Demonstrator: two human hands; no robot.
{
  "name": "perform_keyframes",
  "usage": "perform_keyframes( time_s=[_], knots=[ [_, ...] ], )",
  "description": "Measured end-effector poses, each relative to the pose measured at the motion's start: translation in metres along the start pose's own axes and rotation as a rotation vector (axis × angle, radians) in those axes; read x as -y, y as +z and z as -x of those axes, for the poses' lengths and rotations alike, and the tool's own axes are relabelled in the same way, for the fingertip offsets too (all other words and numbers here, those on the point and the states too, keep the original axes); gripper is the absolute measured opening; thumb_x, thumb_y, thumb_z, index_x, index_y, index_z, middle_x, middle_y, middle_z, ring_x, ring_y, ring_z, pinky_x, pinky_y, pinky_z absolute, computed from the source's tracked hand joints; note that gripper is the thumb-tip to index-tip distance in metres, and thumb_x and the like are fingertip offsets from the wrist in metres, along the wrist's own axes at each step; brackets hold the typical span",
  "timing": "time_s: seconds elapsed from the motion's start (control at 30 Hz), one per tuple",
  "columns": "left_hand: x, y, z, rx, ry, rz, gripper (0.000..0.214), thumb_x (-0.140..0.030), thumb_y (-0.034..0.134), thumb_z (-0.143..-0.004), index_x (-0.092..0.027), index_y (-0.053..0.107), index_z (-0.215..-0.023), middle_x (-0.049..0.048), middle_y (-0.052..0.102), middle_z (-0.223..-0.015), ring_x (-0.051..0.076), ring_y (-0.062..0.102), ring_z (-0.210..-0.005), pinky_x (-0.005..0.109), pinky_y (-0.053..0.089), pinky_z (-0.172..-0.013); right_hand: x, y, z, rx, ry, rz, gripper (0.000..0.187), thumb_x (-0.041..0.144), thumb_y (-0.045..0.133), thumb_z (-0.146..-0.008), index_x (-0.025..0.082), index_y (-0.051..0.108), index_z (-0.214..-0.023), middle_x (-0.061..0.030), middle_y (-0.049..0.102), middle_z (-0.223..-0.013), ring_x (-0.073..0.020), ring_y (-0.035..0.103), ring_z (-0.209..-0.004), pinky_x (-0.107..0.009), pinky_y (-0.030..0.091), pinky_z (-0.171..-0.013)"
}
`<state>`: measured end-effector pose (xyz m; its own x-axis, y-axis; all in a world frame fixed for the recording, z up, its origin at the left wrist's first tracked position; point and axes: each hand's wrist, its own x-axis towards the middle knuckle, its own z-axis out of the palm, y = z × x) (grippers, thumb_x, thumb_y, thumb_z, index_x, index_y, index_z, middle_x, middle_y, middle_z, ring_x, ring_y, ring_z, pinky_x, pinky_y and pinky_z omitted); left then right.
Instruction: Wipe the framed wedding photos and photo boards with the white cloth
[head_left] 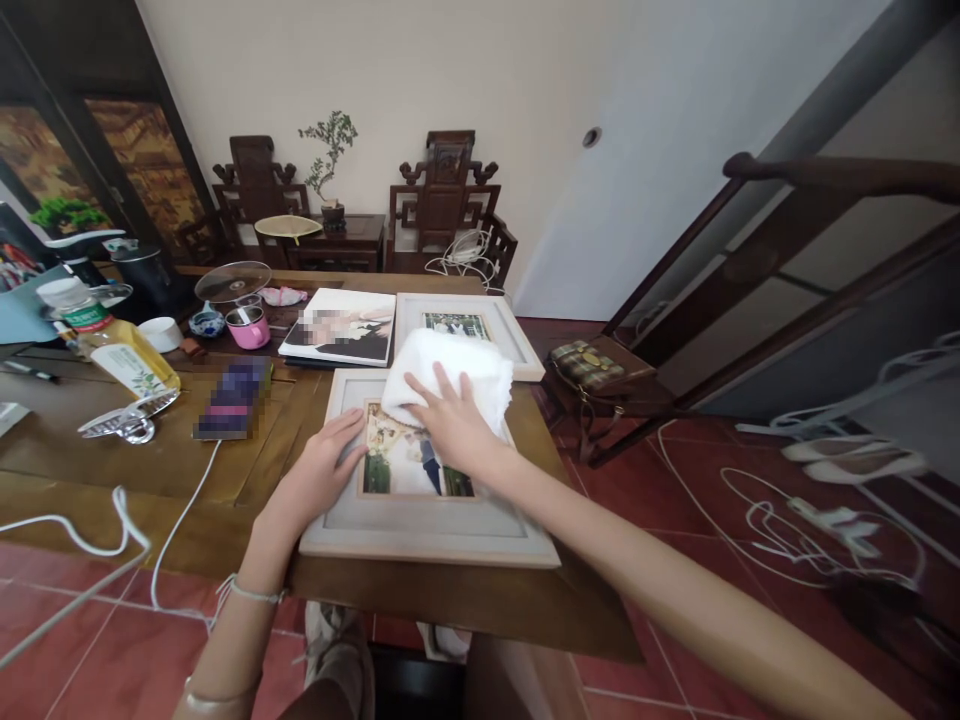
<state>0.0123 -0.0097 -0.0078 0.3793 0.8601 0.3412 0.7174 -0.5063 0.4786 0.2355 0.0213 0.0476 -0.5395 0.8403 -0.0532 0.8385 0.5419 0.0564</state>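
Observation:
A light wooden picture frame [427,545] with a photo in its middle lies flat at the table's near edge. My left hand [328,465] rests on the frame's left side, fingers stretched out and holding nothing. My right hand [457,425] lies with spread fingers on a folded white cloth [450,360], pressing it against the upper part of the frame. The cloth hides the frame's top right area and overlaps a second picture frame [517,345] behind it.
Left of the frames are a photo book [367,340], a phone [234,398] on a white cable, a hair claw [135,420], a pink cup [249,328] and a bottle of yellow liquid [124,350]. A chair [712,300] with a bag [589,365] stands at the right.

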Motion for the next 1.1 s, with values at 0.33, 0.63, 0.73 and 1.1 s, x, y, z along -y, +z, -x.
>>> perform_keyframes(
  time_s=[0.33, 0.63, 0.73, 1.1],
  knots=[
    [-0.003, 0.000, 0.001, -0.007, -0.014, -0.012, 0.045, -0.031, 0.042, -0.100, -0.009, 0.057, -0.136, 0.0178, 0.055, -0.144, 0.027, 0.049, -0.138, 0.047, 0.038, -0.117, 0.050, -0.057, 0.096, 0.407, -0.365, -0.304, 0.071, -0.006, 0.052, -0.072, 0.027, 0.061, -0.134, -0.0030, 0.037, -0.158, -0.0419, 0.028, -0.145, -0.064, 0.038, -0.109],
    [0.000, 0.000, 0.003, 0.020, -0.003, -0.011, 0.045, -0.030, 0.040, -0.101, -0.012, 0.054, -0.139, 0.0158, 0.051, -0.148, 0.025, 0.046, -0.139, 0.047, 0.036, -0.118, 0.037, -0.035, 0.057, 0.241, -0.248, -0.173, 0.069, -0.002, 0.051, -0.077, 0.029, 0.057, -0.139, -0.0030, 0.036, -0.159, -0.0403, 0.029, -0.145, -0.061, 0.038, -0.110],
    [-0.001, 0.000, 0.003, 0.021, 0.003, -0.012, 0.045, -0.031, 0.040, -0.101, -0.011, 0.055, -0.138, 0.0170, 0.051, -0.148, 0.026, 0.046, -0.139, 0.047, 0.036, -0.118, 0.023, -0.021, 0.020, 0.106, -0.141, 0.003, 0.063, 0.003, 0.057, -0.081, 0.023, 0.055, -0.141, -0.0087, 0.033, -0.160, -0.0442, 0.025, -0.146, -0.068, 0.031, -0.111],
    [-0.006, 0.002, 0.004, -0.097, -0.058, 0.042, 0.042, -0.027, 0.032, -0.101, -0.013, 0.052, -0.136, 0.0170, 0.056, -0.141, 0.026, 0.050, -0.135, 0.047, 0.037, -0.117, 0.029, -0.014, 0.014, 0.097, -0.274, 0.014, 0.061, 0.000, 0.049, -0.083, 0.020, 0.055, -0.140, -0.0080, 0.033, -0.160, -0.0422, 0.024, -0.147, -0.070, 0.031, -0.110]
  ],
)
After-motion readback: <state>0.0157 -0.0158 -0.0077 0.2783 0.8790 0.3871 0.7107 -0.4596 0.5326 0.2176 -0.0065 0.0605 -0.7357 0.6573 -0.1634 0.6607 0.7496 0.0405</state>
